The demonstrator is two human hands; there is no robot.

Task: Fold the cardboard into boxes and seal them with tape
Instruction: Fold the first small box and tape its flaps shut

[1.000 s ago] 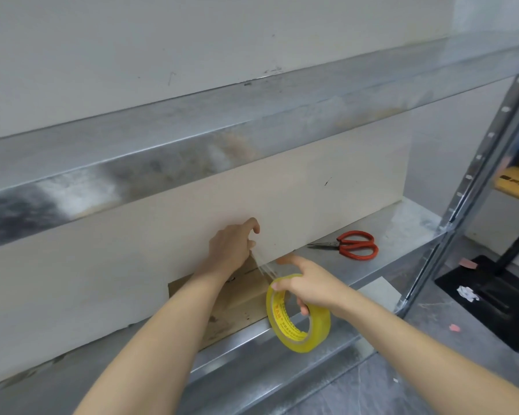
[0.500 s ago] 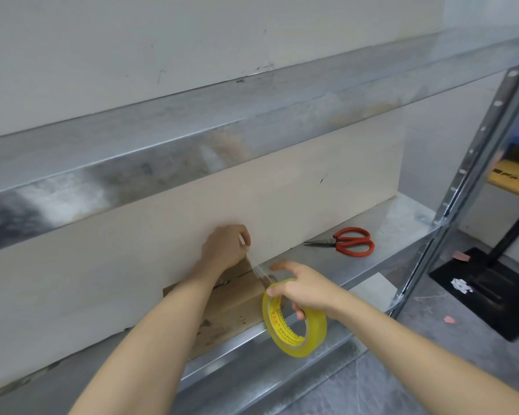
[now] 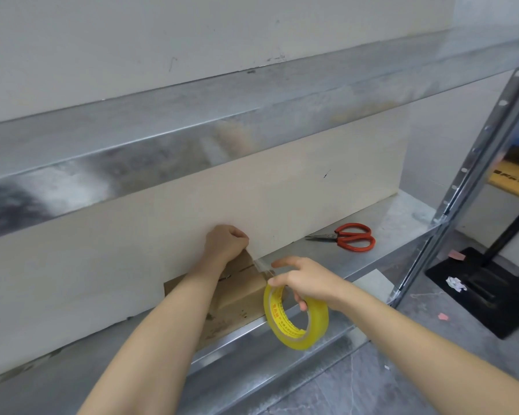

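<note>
Cardboard box [image 3: 243, 301] under left hand [image 3: 226, 242], grip unclear, right hand [image 3: 307, 280] holding tape roll [image 3: 318, 324]

A cardboard box [image 3: 240, 304] sits at the front edge of the lower metal shelf [image 3: 402, 217]. The left grip [image 3: 226, 244], fingers curled, holds the end of a clear tape strip [image 3: 261, 266] down at the box's far side. The right grip [image 3: 307, 283] holds the yellow tape roll [image 3: 297, 322] just over the front edge. Red-handled scissors [image 3: 349, 236] lie toward the shelf's right end.
</note>
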